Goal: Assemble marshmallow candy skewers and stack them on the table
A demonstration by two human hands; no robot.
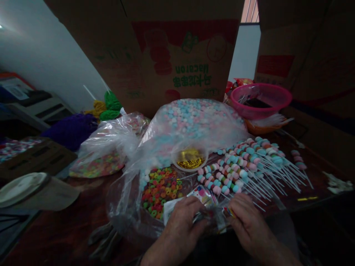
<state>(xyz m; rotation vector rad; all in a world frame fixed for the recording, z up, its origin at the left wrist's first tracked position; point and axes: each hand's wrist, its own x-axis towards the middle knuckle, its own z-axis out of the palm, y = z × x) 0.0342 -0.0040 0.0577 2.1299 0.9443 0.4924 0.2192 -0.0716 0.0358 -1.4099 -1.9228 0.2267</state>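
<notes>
At the table's near edge, both my hands are closed on a small clear plastic bag (pixel 220 218) with coloured print. My left hand (pixel 186 218) pinches one side and my right hand (pixel 246 217) the other; what is inside I cannot make out. Just beyond my left hand lie printed bags (pixel 204 195) with colourful dots. To their left are ring-shaped coloured cereal pieces (pixel 161 190) on clear plastic. Past my right hand, several candy skewers (pixel 235 171) of pastel marshmallows and coloured rings lie piled, white sticks toward me.
A large bag of marshmallows (pixel 194 118) stands behind a round tub of gold twist ties (pixel 191 159). A bag of cereal rings (pixel 98 162) and a whitish tub (pixel 41 191) are left. A pink basket (pixel 262 96) is back right, cardboard boxes (pixel 177 48) behind.
</notes>
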